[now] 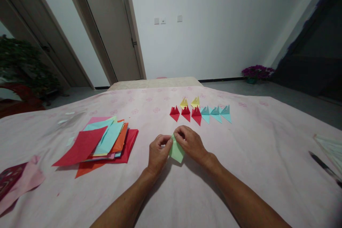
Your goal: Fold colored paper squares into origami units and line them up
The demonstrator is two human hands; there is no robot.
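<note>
A small light-green folded paper point(176, 152) is held just above the cloth, between my two hands. My left hand point(159, 151) pinches its left edge with thumb and fingers. At its upper corner, my right hand point(191, 143) closes thumb and fingertips on the paper. The fold under my fingertips is partly hidden. Beyond my hands stand folded paper figures in rows: red ones point(185, 114), light-blue ones point(215, 114) and two yellow ones point(184, 103) behind the red.
A loose pile of coloured paper sheets point(85, 146) lies to the left on the pink-white tablecloth point(149, 199). Pink paper point(21, 187) is at the far left edge. A black pen-like object point(324, 166) lies at the far right.
</note>
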